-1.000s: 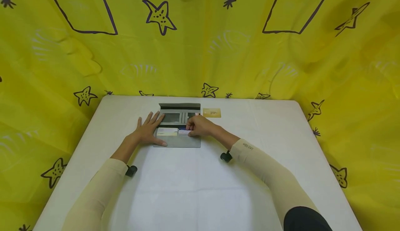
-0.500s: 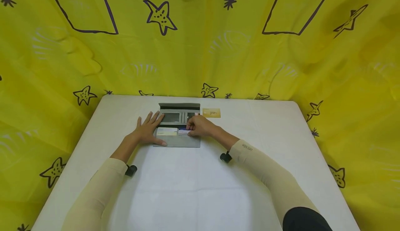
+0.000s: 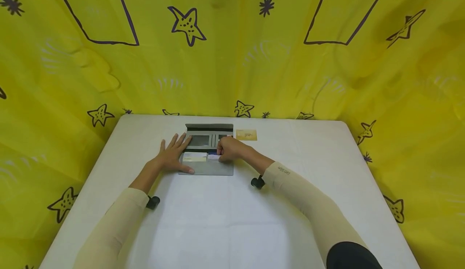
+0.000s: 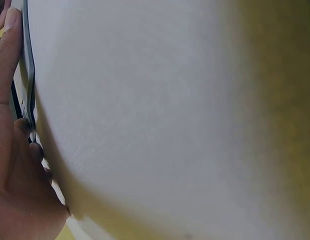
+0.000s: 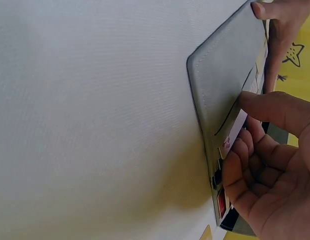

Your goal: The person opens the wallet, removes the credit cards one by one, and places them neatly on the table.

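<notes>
While my left hand [image 3: 173, 156] lies flat with the fingers spread and straight, it presses on the left edge of the wallet [image 3: 207, 168], thumb along the near corner. To the left of it the white table [image 3: 109, 160] runs bare out to its rounded edge, and the yellow curtain [image 3: 54, 79] hangs just past that. The wallet lies open near the far side of the table, middle of its width: grey, flat, with dark slots and a clear window in the far half. A pale card [image 3: 194, 157] sits in its left slot. My right hand [image 3: 229, 149] has its fingers curled, pinching a white card [image 5: 234, 131] at the right slot. Just right of the wallet a gold card [image 3: 246, 135] lies apart on the table, with wide bare cloth beyond it.
</notes>
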Demonstrator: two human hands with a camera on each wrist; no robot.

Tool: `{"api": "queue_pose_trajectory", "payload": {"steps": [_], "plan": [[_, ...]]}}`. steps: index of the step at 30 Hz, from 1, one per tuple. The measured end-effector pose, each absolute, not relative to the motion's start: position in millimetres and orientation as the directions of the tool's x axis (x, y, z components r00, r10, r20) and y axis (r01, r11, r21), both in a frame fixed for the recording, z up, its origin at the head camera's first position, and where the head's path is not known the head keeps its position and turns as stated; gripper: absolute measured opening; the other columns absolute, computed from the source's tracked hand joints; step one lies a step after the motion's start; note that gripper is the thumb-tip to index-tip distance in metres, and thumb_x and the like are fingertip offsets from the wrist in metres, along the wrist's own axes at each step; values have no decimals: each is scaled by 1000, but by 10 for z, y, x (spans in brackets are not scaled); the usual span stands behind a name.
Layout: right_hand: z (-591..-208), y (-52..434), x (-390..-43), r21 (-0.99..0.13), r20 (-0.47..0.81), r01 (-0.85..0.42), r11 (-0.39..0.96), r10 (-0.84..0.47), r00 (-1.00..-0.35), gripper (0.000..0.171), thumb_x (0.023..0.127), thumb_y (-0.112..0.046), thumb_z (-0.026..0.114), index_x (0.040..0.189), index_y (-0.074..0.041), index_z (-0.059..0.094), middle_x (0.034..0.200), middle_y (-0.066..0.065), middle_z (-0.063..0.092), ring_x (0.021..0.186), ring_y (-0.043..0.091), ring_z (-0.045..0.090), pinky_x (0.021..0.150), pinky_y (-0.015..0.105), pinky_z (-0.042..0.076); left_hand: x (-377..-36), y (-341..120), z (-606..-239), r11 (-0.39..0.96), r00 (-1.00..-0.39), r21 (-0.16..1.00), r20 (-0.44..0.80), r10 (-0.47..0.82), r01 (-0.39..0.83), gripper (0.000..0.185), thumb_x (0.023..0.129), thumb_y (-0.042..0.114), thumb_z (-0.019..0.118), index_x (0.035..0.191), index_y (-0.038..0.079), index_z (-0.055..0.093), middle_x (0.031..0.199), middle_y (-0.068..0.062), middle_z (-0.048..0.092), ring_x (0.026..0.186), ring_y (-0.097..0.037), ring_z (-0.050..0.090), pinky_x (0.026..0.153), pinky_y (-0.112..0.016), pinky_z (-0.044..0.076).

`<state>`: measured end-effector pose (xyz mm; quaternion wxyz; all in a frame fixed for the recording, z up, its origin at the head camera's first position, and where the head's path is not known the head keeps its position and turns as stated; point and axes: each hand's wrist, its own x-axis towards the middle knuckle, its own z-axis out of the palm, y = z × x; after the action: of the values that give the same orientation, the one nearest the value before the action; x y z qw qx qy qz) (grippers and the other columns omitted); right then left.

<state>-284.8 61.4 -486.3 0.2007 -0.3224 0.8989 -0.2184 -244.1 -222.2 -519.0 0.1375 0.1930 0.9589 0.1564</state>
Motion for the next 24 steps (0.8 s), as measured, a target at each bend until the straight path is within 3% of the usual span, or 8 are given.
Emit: {"api": "queue_pose_trajectory", "payload": {"steps": [8,11,18,24], "plan": [[-4826,608,-2857,-514,-253,-482,709,-663,-705,8,86,-6,81,91,-5,75,77,0,65,71,11,54,68,24,44,-2446,-2227,-5195,872,-887,363,-200,417,328,133,73,65,87,169,8,14,175,-20,1,158,-47,-5,116,-76,-9],[-4831,616,-2870,-542,-269,-459,704,-662,-699,9,87,-5,81,92,-4,74,80,1,67,73,12,56,65,24,47,-2447,-2227,-5205,874,-887,359,-204,415,327,134,72,66,87,169,9,14,175,-20,0,158,-47,-6,116,-76,-10],[-4832,652,-2900,-621,-275,-413,666,-679,-681,12,88,-4,84,94,-2,74,87,4,69,80,15,62,73,25,53,-2458,-2237,-5227,886,-889,334,-215,404,322,136,72,71,85,170,11,12,176,-17,-2,159,-45,-8,117,-75,-10],[-4844,706,-2918,-659,-263,-407,633,-701,-663,2,95,-1,75,96,-1,74,87,4,68,75,12,57,68,23,50,-2457,-2213,-5211,887,-890,333,-215,402,321,136,72,69,86,170,11,12,176,-18,-1,159,-45,-7,117,-75,-10]]}}
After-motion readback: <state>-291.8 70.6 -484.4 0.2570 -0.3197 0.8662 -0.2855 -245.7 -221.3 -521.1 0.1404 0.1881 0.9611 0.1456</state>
